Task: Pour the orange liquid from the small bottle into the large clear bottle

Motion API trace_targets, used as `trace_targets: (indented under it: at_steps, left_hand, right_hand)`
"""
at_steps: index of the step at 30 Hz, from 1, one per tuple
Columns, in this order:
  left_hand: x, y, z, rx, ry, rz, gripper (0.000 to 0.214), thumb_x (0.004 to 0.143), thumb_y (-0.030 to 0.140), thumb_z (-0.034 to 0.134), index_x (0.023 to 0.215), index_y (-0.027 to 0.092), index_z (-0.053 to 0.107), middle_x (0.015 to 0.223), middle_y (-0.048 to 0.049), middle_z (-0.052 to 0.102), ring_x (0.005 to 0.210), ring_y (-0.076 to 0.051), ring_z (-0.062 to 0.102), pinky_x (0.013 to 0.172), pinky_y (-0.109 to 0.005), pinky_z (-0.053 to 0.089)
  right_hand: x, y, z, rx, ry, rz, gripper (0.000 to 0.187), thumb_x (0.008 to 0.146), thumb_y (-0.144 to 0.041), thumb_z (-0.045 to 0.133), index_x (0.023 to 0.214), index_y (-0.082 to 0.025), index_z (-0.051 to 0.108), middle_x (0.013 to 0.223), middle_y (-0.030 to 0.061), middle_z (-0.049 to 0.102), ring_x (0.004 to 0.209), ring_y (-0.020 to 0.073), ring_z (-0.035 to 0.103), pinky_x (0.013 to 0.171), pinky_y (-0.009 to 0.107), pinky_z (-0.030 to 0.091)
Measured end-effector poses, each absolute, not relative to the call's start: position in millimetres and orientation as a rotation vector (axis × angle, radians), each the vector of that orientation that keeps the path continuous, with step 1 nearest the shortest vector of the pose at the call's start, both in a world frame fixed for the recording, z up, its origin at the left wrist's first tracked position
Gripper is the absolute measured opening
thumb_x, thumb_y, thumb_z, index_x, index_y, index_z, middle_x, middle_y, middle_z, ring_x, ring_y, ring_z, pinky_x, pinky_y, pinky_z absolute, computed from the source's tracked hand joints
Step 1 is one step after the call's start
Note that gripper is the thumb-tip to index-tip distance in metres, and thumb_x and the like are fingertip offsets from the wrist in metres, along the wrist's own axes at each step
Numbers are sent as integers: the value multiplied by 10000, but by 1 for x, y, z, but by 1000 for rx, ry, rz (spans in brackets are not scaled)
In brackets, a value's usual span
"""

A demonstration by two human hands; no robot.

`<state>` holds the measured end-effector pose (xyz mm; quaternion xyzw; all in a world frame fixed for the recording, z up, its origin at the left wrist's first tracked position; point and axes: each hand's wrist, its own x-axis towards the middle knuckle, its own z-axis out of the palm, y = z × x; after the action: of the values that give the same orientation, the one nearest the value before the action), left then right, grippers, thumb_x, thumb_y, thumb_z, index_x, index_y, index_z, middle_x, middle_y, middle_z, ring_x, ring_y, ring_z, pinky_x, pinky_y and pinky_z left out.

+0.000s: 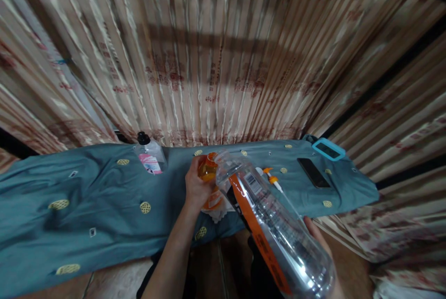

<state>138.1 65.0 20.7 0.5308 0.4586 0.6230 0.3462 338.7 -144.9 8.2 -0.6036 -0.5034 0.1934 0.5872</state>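
My left hand (pixel 198 183) is wrapped round a small bottle with amber contents (pixel 208 172), upright or slightly tilted. A large clear plastic bottle (pixel 275 224) with an orange and black label lies slanted in my right hand (pixel 318 235), which holds it near the base; most of that hand is hidden behind it. The large bottle's mouth end meets the top of the small bottle; I cannot tell whether liquid flows. Under my left hand is an orange and white wrapper-like thing (pixel 213 202). An orange pump head with a white tube (pixel 273 179) lies beyond the large bottle.
A clear bottle with a black cap and pink label (pixel 150 157) stands at the back left. On the right lie a dark phone (pixel 312 172) and a light-blue framed device (pixel 328 149). A teal patterned cloth (pixel 104 192) covers the narrow surface, with a curtain (pixel 209 66) behind.
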Motion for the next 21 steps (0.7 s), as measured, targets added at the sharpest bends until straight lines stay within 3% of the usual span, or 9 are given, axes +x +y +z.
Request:
trace_targets:
  at_steps: [5, 10, 16, 21]
  left_hand:
    - [137, 67, 19, 1399, 1192, 1606, 409, 585, 216, 748, 971, 214, 613, 874, 3, 729, 784, -180, 700, 724, -288, 560]
    - [138, 67, 20, 1372, 1194, 1615, 422, 573, 250, 763, 963, 216, 606, 869, -2, 725, 789, -188, 700, 726, -298, 562]
    - [138, 68, 22, 1377, 1164, 1621, 439, 570, 282, 788, 959, 214, 599, 856, 1, 722, 781, -177, 695, 724, -288, 561]
    - [138, 71, 16, 1421, 1167, 1633, 451, 581, 317, 810, 970, 222, 602, 918, -10, 733, 834, -183, 702, 764, -297, 562]
  right_hand:
    - [331, -147, 18, -1479, -1063, 503, 1206, 535, -782, 789, 1510, -214, 362, 1539, 135, 427, 1335, 398, 500, 1030, 427, 430]
    - [330, -145, 23, -1444, -1026, 573, 1165, 527, -715, 838, 1475, -204, 395, 1498, 138, 483, 1254, 348, 590, 959, 367, 479]
    - [323, -139, 29, -1332, -1065, 596, 1066, 554, -690, 855, 1426, -231, 447, 1247, 94, 686, 1044, 296, 722, 871, 343, 547]
    - [323, -140, 22, -1327, -1006, 636, 1066, 526, -654, 884, 1420, -257, 458, 1315, 80, 655, 1111, 281, 702, 904, 311, 534]
